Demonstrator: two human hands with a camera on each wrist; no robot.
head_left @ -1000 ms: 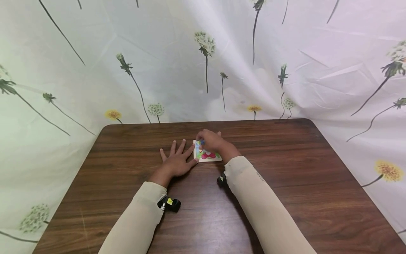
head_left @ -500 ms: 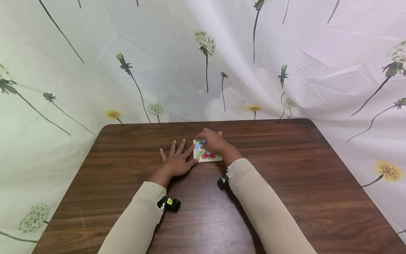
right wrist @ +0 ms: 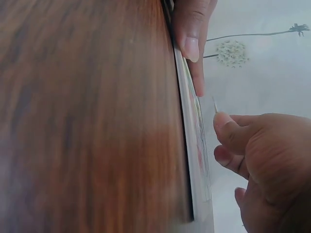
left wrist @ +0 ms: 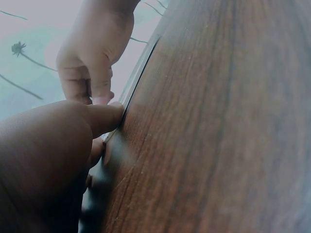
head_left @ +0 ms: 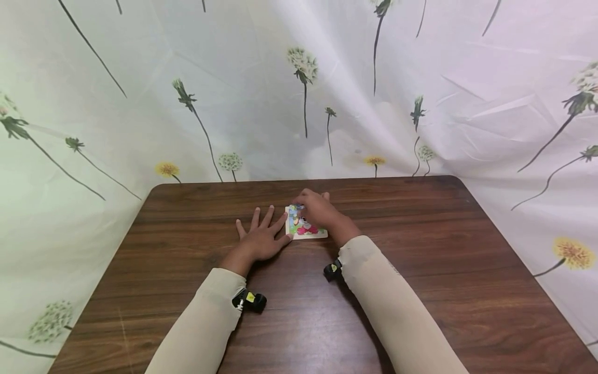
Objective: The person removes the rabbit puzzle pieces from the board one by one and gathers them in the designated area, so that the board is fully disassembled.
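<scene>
Just below the head view's centre lies the board (head_left: 306, 229); your left hand (head_left: 260, 242), fingers spread, touches its left edge, seemingly to steady it; your right hand (head_left: 320, 212) pinches a thin piece (right wrist: 216, 105) above it, probably for fine control.

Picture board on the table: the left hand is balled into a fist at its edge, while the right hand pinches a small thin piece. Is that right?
Not quite: the left hand has its fingers spread, not balled into a fist; the head view shows this. The rest stands.
</scene>
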